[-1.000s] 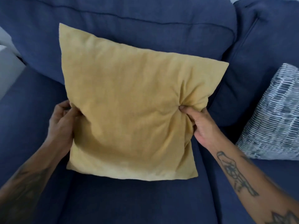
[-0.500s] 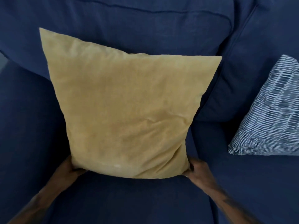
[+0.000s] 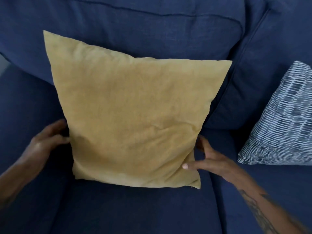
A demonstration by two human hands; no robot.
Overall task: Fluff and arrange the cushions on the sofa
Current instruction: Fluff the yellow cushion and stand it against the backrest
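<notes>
A mustard yellow cushion [image 3: 135, 112] stands tilted on the navy sofa seat [image 3: 135, 210], leaning on the sofa's back cushion [image 3: 135, 31]. My left hand [image 3: 45, 146] is at its lower left edge, with curled fingers touching the fabric. My right hand [image 3: 209, 159] pinches the lower right edge, thumb on the front face and fingers spread along the side. A blue and white patterned cushion [image 3: 283, 125] leans at the right, apart from both hands.
A second navy back cushion [image 3: 273, 56] fills the right corner behind the patterned cushion. The left armrest [image 3: 20, 102] rises beside the yellow cushion. Open seat lies in front of the cushion.
Both hands went from the cushion's sides down to its bottom corners, then back up to the lower side edges. The cushion now leans against the sofa back.
</notes>
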